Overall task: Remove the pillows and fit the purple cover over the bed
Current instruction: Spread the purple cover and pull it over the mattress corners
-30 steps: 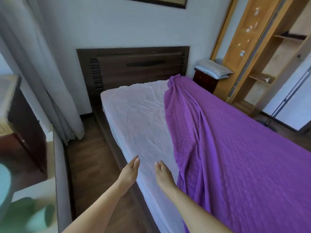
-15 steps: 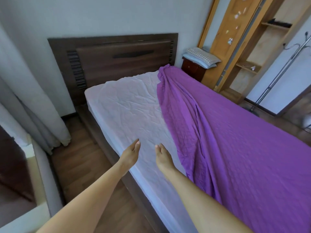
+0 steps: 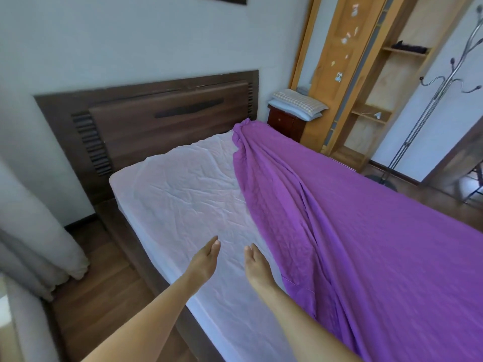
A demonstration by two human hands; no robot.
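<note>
Purple cover (image 3: 366, 231) lay over the right half of the bed (image 3: 183, 194), its bunched edge running lengthwise from the headboard (image 3: 162, 121) toward the near end, the left half bare. Pillows (image 3: 298, 105) sat stacked on the far nightstand (image 3: 285, 124). Left hand (image 3: 205, 259) and right hand (image 3: 257, 265) stretched out flat, holding nothing, the right one just beside that fold.

The purple cover (image 3: 379, 244) runs off the right and bottom edges. A dark thing (image 3: 410, 45) at upper right, possibly cloth, is too small to tell.
</note>
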